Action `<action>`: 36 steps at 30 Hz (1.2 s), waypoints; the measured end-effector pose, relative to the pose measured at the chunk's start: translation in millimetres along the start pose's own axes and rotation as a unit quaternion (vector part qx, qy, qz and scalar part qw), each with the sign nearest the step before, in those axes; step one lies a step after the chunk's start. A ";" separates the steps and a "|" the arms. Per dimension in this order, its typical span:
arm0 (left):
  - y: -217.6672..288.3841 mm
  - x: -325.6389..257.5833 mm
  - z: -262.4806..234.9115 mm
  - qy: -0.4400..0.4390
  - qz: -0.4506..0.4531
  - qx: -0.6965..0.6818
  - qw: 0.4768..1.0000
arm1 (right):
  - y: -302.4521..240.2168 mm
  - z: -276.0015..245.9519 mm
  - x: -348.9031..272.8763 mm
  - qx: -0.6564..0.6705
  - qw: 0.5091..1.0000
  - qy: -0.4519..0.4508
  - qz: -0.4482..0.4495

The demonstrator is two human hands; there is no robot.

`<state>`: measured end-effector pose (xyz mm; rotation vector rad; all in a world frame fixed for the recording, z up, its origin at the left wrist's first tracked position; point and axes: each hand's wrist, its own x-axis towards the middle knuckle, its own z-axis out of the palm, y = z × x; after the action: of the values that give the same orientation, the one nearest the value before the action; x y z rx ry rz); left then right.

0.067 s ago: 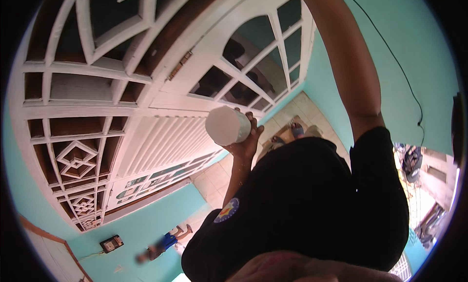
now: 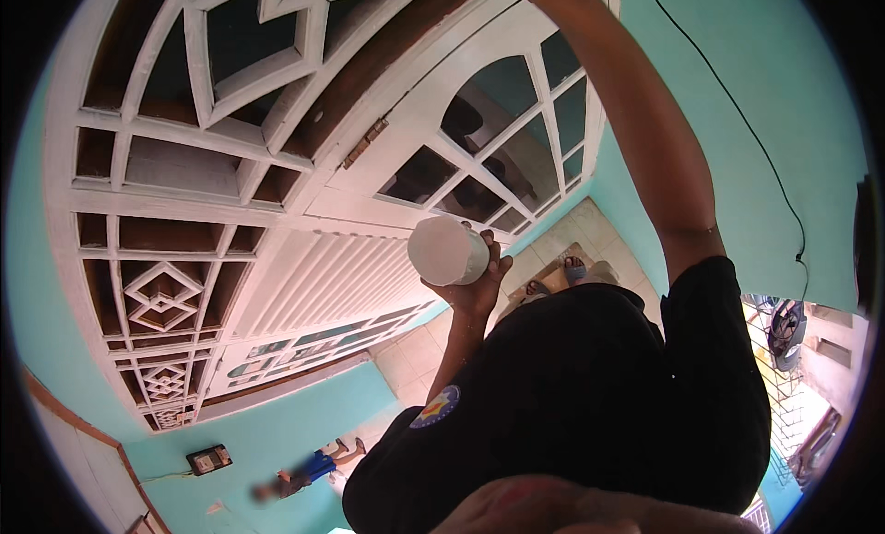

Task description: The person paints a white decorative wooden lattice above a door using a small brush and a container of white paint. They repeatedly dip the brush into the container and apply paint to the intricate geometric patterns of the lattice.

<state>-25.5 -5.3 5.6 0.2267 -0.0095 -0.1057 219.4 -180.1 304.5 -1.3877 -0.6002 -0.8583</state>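
My left hand (image 2: 479, 290) is wrapped around a white cylindrical cup (image 2: 449, 251) in front of my chest, its fingers curling along the far side. The cup's round, pale face points toward me; whether that is white contents or a lid I cannot tell. Behind it stands a white-painted door (image 2: 369, 188) with ribbed lower panels and dark glass panes. My right forearm (image 2: 636, 100) reaches up past the door's glazed part, and the hand lies beyond the upper edge of the picture.
White lattice woodwork (image 2: 166, 216) frames the door on the left. A black cable (image 2: 737, 110) runs down the turquoise wall (image 2: 784, 183) at right. My sandalled feet (image 2: 573, 268) are on a brown mat (image 2: 553, 274). Another person (image 2: 318, 465) is farther off at lower left, near a wall box (image 2: 209, 459).
The whole view has shifted slightly, so door, cup and left hand appear a little farther right and lower. My left hand keeps its hold on the cup; my right arm stays raised.
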 end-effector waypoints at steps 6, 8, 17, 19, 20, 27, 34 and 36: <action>-2.1 -10.3 2.3 0.062 0.043 0.011 0.997 | -16.8 -7.2 -18.9 0.141 0.986 -0.065 0.065; -1.9 -11.4 3.7 0.090 0.048 0.005 0.995 | -18.0 4.7 -6.2 0.082 0.996 -0.030 0.028; -4.9 -8.3 5.9 0.070 0.052 -0.002 0.996 | -5.5 -7.2 -2.6 0.101 0.994 -0.048 0.011; -5.5 -1.3 1.4 0.033 0.034 0.002 0.999 | 11.9 -0.4 -5.3 -0.005 0.998 -0.053 -0.016; -3.7 -1.4 2.2 0.019 0.025 0.009 0.999 | 15.5 3.8 -7.1 -0.012 0.997 -0.064 -0.047; -3.8 -1.9 4.3 0.038 0.056 -0.011 0.998 | 0.0 -19.0 7.2 -0.029 0.974 -0.126 -0.184; -4.9 -3.4 6.2 0.062 0.066 0.010 0.996 | -41.2 -34.9 22.0 -0.043 0.955 -0.268 -0.121; -3.1 -1.8 3.0 0.055 0.074 0.002 0.996 | -46.0 -23.4 27.1 -0.024 0.955 -0.257 -0.146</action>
<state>-27.7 -8.8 7.9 0.2352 0.0836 0.0545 195.1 -206.4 350.5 -1.6010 -1.2141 -0.7421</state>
